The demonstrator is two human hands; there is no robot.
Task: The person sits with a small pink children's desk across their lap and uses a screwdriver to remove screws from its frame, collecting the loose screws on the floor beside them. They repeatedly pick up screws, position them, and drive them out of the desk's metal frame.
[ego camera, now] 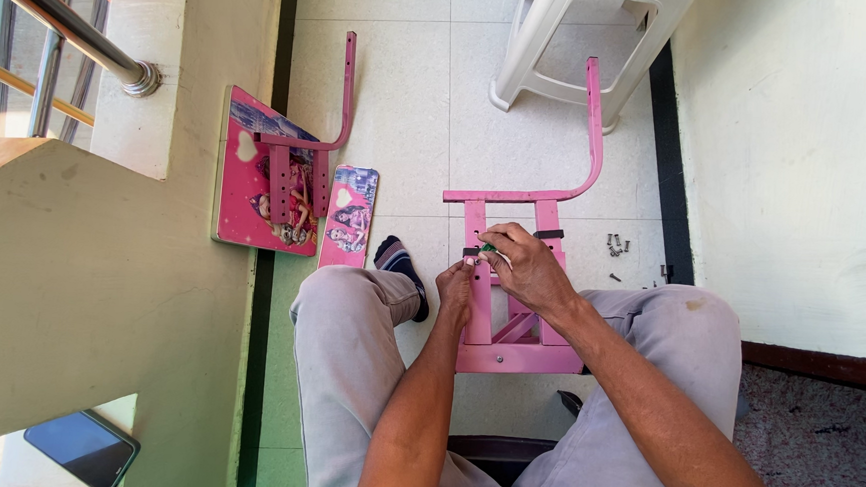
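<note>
A pink metal frame (506,356) with a curved upright tube lies on the tiled floor between my knees. My left hand (455,285) pinches the frame's left bar near its top end. My right hand (525,264) grips a small green-handled tool (488,247) held against that same spot. The tool's tip is hidden by my fingers.
Another pink frame piece (309,146) rests on a pink picture board (257,178) by the left wall, next to a smaller pink panel (349,218). Loose screws (616,246) lie to the right. A white plastic chair (586,37) stands ahead. A phone (80,445) lies on the ledge.
</note>
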